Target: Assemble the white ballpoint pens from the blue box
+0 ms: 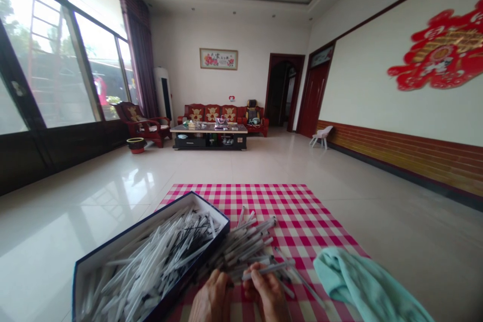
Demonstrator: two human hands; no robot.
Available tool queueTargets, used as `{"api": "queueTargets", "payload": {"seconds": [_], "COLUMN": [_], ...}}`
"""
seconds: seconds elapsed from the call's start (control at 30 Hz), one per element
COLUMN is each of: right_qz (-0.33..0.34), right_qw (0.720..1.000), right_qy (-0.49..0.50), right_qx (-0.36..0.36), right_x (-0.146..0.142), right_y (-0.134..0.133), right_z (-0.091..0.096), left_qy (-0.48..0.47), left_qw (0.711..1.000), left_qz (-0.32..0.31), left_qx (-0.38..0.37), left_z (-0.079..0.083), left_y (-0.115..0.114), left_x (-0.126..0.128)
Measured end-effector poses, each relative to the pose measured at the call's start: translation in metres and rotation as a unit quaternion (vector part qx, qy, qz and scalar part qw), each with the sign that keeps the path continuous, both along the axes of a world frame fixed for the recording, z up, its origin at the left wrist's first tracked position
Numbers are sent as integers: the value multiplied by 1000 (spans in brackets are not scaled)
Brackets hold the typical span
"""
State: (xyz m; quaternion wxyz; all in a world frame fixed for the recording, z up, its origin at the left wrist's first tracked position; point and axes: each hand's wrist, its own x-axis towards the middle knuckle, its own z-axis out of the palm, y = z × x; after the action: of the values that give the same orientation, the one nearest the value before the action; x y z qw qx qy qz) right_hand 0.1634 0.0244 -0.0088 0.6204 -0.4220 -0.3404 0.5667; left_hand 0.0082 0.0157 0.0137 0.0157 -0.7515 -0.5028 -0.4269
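Now, right of the box (207, 206), the right hand (267, 293) has one translucent pen (278, 266) pinched between thumb and fingers; whether the left hand (212, 296), nearer the box, grips anything, I can't tell. It should be light, stiff, slippery (thin plastic, by its look), best held mid-barrel. Its long axis runs nearly crosswise, free end pointing away from the box.

A crumpled turquoise fabric cloth (350, 274) lies near right. Far off, a long dark low table (207, 131) stands before a red-brown wooden sofa (217, 106), with a pleated purple curtain (139, 50) farther left. A rectangular framed floral picture (219, 59) hangs on the far wall, a large red cut-out decoration (439, 50) on the right wall.
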Motion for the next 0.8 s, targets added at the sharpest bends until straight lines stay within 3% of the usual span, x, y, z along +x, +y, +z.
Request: {"api": "queueTargets", "payload": {"seconds": [0.07,0.13,0.3,0.43,0.63,0.8], "right_qz": [-4,1,12,4,32,34], "right_qw": [1000,1000,999,999,999,999], "right_qy": [1,15,33,39,15,24], "right_qx": [0,9,27,18,14,7], "right_x": [0,-1,-5,-5,0,0], "right_y": [0,0,3,2,0,0], "right_z": [1,2,0,0,2,5], "left_qy": [42,54,34,4,14,11], "left_qw": [998,993,989,994,993,991], "left_qz": [7,57,126,99,-58,-87], "left_qx": [-54,-89,-64,-52,-99,-101], "left_z": [16,33,54,50,32,14], "left_y": [7,18,49,43,4,1], "left_x": [-10,-21,-45,-40,-4,9]}}
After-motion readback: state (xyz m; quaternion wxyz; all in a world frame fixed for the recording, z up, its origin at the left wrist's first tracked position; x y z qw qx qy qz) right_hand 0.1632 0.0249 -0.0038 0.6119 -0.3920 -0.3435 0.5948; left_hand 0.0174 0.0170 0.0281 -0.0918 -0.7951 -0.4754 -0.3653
